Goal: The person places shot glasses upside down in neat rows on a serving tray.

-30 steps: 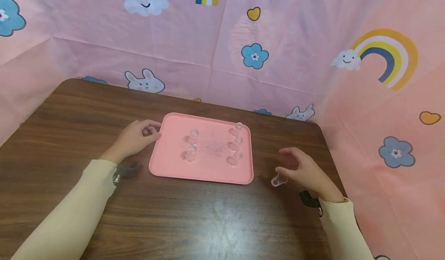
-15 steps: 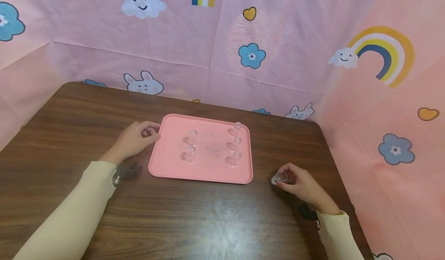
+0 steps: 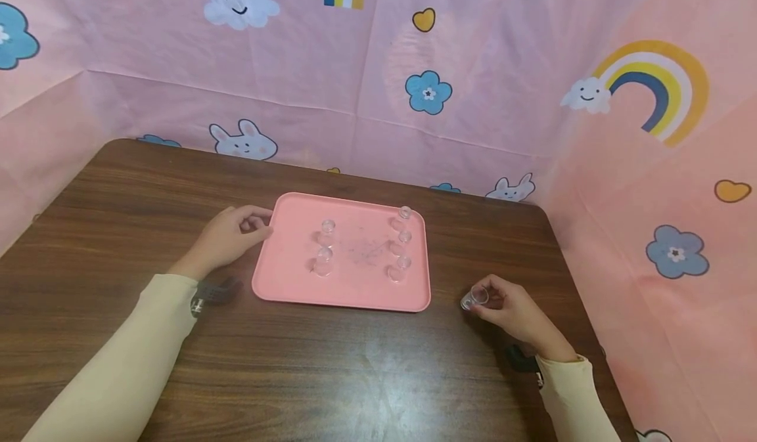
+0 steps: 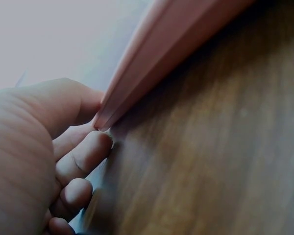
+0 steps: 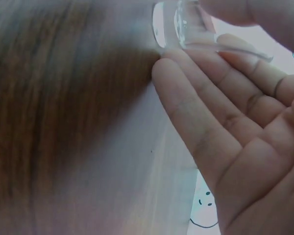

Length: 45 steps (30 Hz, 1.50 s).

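My left hand [image 3: 223,240] is at the left edge of a pink tray [image 3: 290,281]. In the left wrist view its thumb and a finger pinch the tray's rim [image 4: 132,73], the other fingers curled below. To the right of the tray, my right hand [image 3: 519,310] grips a small clear shot glass [image 3: 476,295] just over the table. The right wrist view shows this glass with its thick base [image 5: 159,24] toward the tabletop, thumb on one side and fingers on the other. Two similar clear glasses [image 3: 324,257] stand in the tray's middle left, three more [image 3: 404,262] along its right side.
The tray lies on a dark brown wooden table [image 3: 307,376], with a faint printed pattern [image 3: 365,250] at its centre. Pink cloth [image 3: 331,81] with rainbows, flowers and rabbits hangs close behind the table and along its right side.
My right hand has come down onto the shot glass beside the tray, and its fingers have closed round it. My left hand has stayed at the tray's edge.
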### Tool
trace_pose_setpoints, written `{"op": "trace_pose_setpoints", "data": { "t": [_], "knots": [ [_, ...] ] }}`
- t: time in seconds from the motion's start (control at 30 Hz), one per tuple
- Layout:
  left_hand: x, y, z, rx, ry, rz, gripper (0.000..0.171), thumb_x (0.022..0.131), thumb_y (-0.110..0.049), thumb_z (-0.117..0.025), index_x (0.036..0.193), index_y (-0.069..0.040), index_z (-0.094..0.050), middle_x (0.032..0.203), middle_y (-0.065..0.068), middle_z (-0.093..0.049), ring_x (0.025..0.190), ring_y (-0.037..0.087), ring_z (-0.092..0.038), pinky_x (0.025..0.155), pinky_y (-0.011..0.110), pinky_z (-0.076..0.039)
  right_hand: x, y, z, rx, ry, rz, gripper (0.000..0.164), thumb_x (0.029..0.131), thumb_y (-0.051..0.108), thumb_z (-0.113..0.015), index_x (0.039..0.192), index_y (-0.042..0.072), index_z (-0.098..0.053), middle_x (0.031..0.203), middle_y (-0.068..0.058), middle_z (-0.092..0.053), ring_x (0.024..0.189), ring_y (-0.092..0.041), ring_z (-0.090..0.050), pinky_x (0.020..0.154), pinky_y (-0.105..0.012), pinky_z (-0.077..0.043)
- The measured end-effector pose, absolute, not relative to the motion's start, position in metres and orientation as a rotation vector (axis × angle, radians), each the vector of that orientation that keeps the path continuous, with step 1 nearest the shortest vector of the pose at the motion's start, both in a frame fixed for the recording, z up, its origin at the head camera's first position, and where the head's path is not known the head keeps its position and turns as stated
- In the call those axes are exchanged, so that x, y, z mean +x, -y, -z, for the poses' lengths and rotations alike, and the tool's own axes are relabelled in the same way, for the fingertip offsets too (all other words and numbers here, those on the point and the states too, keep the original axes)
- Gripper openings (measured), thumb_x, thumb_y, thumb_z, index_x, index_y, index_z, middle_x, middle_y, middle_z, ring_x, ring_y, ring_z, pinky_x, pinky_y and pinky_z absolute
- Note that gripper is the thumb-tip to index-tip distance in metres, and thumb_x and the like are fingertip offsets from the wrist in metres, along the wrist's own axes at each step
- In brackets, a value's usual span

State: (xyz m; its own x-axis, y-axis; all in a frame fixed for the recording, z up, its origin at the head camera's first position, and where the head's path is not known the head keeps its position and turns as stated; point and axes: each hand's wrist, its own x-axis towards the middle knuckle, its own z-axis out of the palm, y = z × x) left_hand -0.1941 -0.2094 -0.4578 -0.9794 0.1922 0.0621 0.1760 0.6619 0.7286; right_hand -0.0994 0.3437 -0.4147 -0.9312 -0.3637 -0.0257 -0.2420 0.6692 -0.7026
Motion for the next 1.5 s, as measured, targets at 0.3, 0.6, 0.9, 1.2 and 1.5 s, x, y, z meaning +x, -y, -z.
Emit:
{"op": "trace_pose_setpoints", "data": {
  "t": [0.3,0.6,0.9,1.2,1.5],
  "knots": [
    [-0.195,0.212,0.459,0.301,-2.849,-1.233,0.045,0.101,-0.040,-0.066,0.135,-0.011,-0.065,0.103,0.006,-0.067,0.097,0.022,-0.051,0.083,0.042,-0.041,-0.105,-0.335,0.414,-0.486,-2.734,1.080,0.027,0.089,0.008,-0.082,0.111,0.013,-0.067,0.102,0.001,-0.070,0.094,-0.017,-0.067,0.084,-0.029,-0.057],
    [-0.196,0.212,0.460,0.290,-2.851,-1.219,0.046,0.101,-0.041,-0.066,0.137,-0.013,-0.065,0.104,0.006,-0.066,0.098,0.023,-0.052,0.084,0.043,-0.041,-0.118,-0.322,0.411,-0.545,-2.814,1.080,0.027,0.089,0.005,-0.081,0.111,0.012,-0.066,0.101,0.000,-0.070,0.094,-0.017,-0.066,0.084,-0.034,-0.058],
    [-0.198,0.213,0.463,0.276,-2.853,-1.225,0.044,0.100,-0.040,-0.067,0.136,-0.014,-0.065,0.104,0.005,-0.067,0.099,0.024,-0.053,0.086,0.044,-0.042,-0.135,-0.299,0.398,-0.552,-2.869,1.175,0.028,0.091,0.011,-0.080,0.115,0.011,-0.065,0.106,-0.002,-0.071,0.097,-0.018,-0.067,0.087,-0.038,-0.058],
    [-0.196,0.213,0.462,0.261,-2.833,-1.244,0.044,0.100,-0.040,-0.067,0.136,-0.015,-0.064,0.104,0.005,-0.066,0.100,0.024,-0.053,0.087,0.045,-0.043,-0.152,-0.269,0.391,-0.619,-2.838,1.354,0.029,0.091,0.010,-0.080,0.116,0.012,-0.065,0.108,-0.003,-0.069,0.097,-0.018,-0.067,0.086,-0.032,-0.058],
    [-0.195,0.210,0.460,0.270,-2.822,-1.256,0.046,0.100,-0.041,-0.067,0.137,-0.014,-0.065,0.101,0.005,-0.064,0.099,0.024,-0.051,0.084,0.043,-0.041,-0.164,-0.241,0.378,-0.690,-2.775,1.500,0.029,0.092,0.006,-0.079,0.117,0.009,-0.064,0.112,-0.006,-0.069,0.100,-0.020,-0.065,0.086,-0.028,-0.057]
  ]
}}
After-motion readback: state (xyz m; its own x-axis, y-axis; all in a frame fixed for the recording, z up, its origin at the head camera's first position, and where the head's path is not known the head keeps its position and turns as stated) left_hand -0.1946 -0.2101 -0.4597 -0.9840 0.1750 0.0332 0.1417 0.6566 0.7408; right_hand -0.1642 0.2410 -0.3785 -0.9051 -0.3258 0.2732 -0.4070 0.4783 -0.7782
